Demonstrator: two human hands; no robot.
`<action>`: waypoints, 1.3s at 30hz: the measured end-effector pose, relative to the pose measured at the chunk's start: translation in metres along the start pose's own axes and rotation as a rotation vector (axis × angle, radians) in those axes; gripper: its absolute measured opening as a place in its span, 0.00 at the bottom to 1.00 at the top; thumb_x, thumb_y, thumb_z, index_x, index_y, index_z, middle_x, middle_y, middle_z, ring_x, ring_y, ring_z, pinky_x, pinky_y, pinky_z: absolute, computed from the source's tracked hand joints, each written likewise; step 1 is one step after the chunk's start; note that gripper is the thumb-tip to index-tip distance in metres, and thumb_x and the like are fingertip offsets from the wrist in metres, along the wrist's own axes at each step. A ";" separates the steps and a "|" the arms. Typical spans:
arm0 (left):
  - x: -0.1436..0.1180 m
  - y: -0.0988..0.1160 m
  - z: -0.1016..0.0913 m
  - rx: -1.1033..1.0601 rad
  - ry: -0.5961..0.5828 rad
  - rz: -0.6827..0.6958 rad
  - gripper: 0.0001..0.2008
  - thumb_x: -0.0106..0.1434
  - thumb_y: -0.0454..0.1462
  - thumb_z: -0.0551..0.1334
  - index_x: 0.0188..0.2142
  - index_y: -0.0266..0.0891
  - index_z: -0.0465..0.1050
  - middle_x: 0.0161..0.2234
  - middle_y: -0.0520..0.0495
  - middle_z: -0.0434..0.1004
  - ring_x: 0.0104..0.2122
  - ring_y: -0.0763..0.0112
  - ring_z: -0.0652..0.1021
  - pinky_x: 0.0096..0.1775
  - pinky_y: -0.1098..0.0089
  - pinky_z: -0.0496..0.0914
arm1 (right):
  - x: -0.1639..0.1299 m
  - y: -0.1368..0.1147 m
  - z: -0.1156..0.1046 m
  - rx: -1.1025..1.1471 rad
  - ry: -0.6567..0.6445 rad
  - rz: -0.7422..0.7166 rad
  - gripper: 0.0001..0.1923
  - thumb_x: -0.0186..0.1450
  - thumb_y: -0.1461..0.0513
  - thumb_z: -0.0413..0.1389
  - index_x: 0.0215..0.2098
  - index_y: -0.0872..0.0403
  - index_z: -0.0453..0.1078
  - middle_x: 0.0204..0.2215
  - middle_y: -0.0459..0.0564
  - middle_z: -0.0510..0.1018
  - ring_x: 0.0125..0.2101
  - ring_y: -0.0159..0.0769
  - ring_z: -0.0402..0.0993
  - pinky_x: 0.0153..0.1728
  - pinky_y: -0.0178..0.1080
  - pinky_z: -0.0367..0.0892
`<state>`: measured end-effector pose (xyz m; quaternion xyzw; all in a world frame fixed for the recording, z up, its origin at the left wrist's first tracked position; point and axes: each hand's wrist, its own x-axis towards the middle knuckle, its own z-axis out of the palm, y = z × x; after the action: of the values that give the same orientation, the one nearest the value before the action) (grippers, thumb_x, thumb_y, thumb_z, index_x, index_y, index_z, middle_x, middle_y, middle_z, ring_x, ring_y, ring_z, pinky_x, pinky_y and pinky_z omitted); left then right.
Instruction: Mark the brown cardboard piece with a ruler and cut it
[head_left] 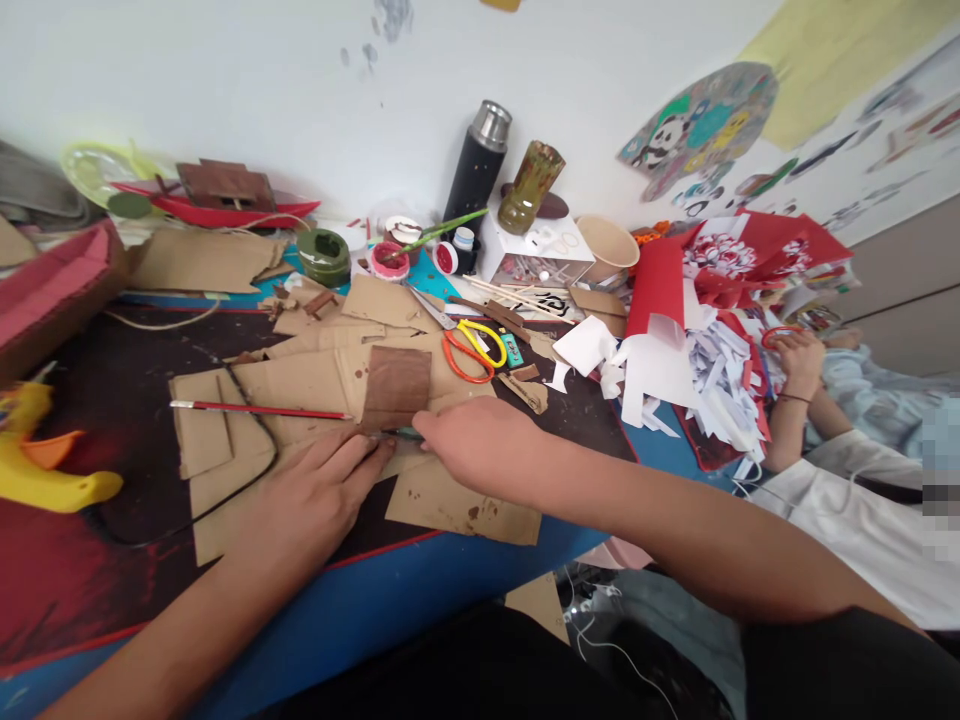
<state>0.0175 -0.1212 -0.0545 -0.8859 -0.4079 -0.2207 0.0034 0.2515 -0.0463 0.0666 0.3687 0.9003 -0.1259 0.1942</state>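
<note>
Right grip [480, 445] on brown card [396, 387], upright

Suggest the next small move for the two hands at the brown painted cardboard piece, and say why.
Probably press the left hand flat on the plain tan cardboard sheets before the right hand moves. Both hands meet just below the brown painted cardboard piece, the right hand's fingertips pinching something small and partly hidden there. The sheets lie loose and overlapping, so they would likely slide.

place: craft room | signs: cardboard scraps [315, 385], scissors [472, 350], cut paper [720, 375], wall artwork [701, 125]
</note>
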 end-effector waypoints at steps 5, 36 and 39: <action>0.003 0.002 -0.003 -0.019 0.004 -0.013 0.24 0.75 0.28 0.54 0.64 0.36 0.81 0.49 0.36 0.84 0.54 0.48 0.81 0.58 0.50 0.77 | 0.000 -0.002 -0.007 -0.019 -0.023 -0.015 0.09 0.79 0.68 0.56 0.54 0.57 0.76 0.35 0.56 0.88 0.36 0.45 0.84 0.31 0.41 0.62; 0.003 0.003 -0.004 0.028 0.038 -0.001 0.24 0.74 0.26 0.53 0.63 0.33 0.79 0.46 0.38 0.83 0.51 0.51 0.81 0.57 0.54 0.77 | -0.002 -0.007 -0.014 -0.048 -0.137 0.035 0.15 0.74 0.72 0.58 0.58 0.58 0.74 0.33 0.55 0.87 0.35 0.46 0.85 0.32 0.40 0.68; 0.003 0.003 -0.005 0.012 0.017 -0.014 0.25 0.74 0.27 0.54 0.63 0.36 0.80 0.46 0.39 0.84 0.51 0.52 0.82 0.57 0.54 0.77 | -0.001 -0.010 -0.017 -0.066 -0.165 0.046 0.15 0.75 0.71 0.57 0.58 0.58 0.73 0.35 0.56 0.87 0.36 0.47 0.86 0.33 0.41 0.71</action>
<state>0.0195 -0.1216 -0.0482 -0.8811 -0.4153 -0.2261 0.0106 0.2413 -0.0478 0.0828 0.3710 0.8761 -0.1217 0.2828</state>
